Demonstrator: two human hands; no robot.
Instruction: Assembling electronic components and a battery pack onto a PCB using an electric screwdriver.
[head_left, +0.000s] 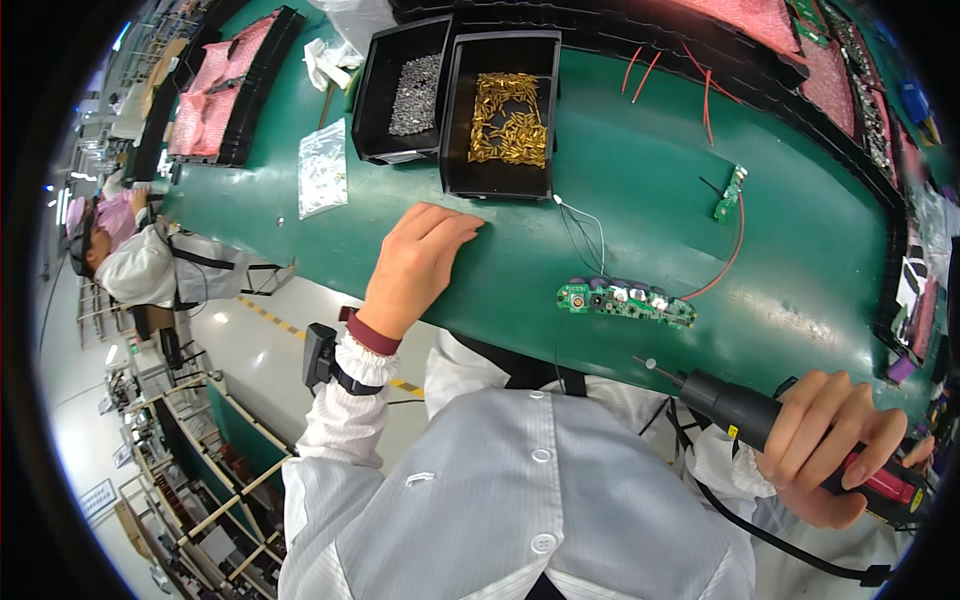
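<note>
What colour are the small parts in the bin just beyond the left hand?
Gold, brass-like pins in a black bin; the head view shows them clearly, beyond the left hand.

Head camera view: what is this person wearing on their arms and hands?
Both hands are bare, with no gloves. The left hand comes out of a pale striped work-coat sleeve with a gathered white cuff and a dark red inner cuff. A black wrist strap with a small black box sits on that forearm. The right hand has a similar white gathered cuff.
</note>
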